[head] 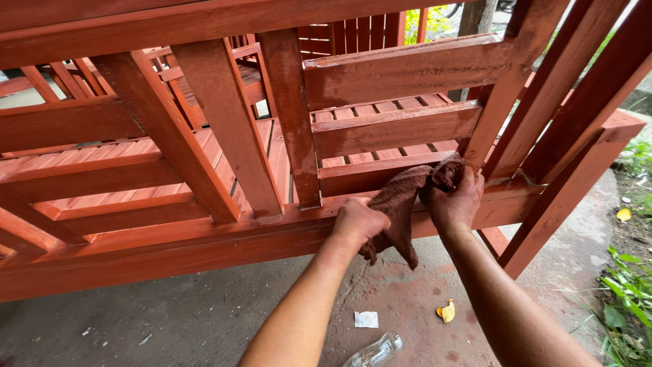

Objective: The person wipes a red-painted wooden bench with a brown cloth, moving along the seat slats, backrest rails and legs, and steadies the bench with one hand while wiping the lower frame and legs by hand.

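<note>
A red-brown stained wooden bench frame [224, 129] with slats and diagonal rails fills the view. Both my hands hold a dark brown stained rag [402, 197] against its lower rail. My left hand [356, 223] grips the rag's lower part on the bottom rail [204, 234]. My right hand [456, 198] clutches the bunched upper end of the rag near the foot of a diagonal post [499, 109]. Stain covers both hands.
Grey concrete ground lies below, stained reddish under the bench. On it are a clear plastic bottle [375, 352], a white paper scrap [366, 319] and a yellow leaf [446, 310]. Grass and weeds [628, 285] grow at the right.
</note>
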